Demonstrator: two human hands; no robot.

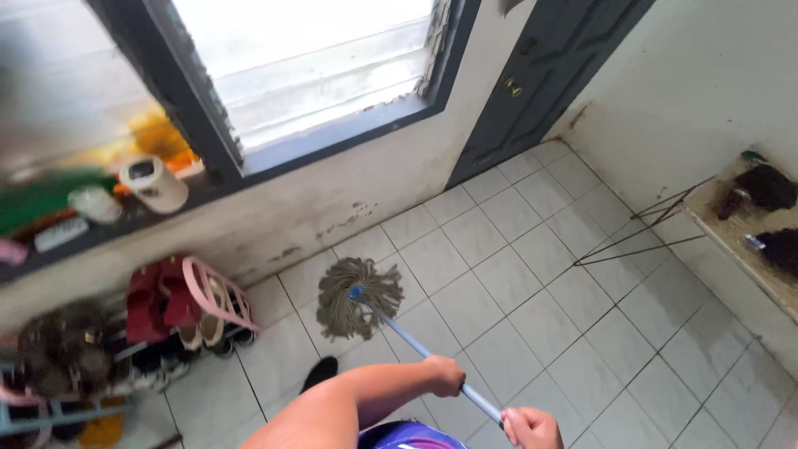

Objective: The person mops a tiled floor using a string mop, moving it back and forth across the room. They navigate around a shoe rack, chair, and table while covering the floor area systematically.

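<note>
The left hand is closed around the mop handle at about mid-length, with the forearm extending from the lower left of the view and the wrist bent slightly downward. The right hand is closed around the upper end of the same handle, near the bottom edge of the view, knuckles facing up. Both hands hold the handle at a slant, its lower end pointing up and to the left in the view.

The mop head, a bundle of grey-brown strings with a blue socket at its centre, rests flat on the tiled floor, close to the base of the wall below the window. A dark foot stands on the floor just below and to the left of the mop head.

The floor consists of pale square tiles with dark grout lines; the tiles toward the right appear darker and wet. A dark door stands in the far corner. The lower wall under the window shows chipped, stained paint. Thin dark wire legs stand by the right wall.

At left, a shoe rack holds red footwear, a pink item and several pale and dark shoes. The window ledge carries a white cylindrical container and further blurred items that cannot be identified.
</note>
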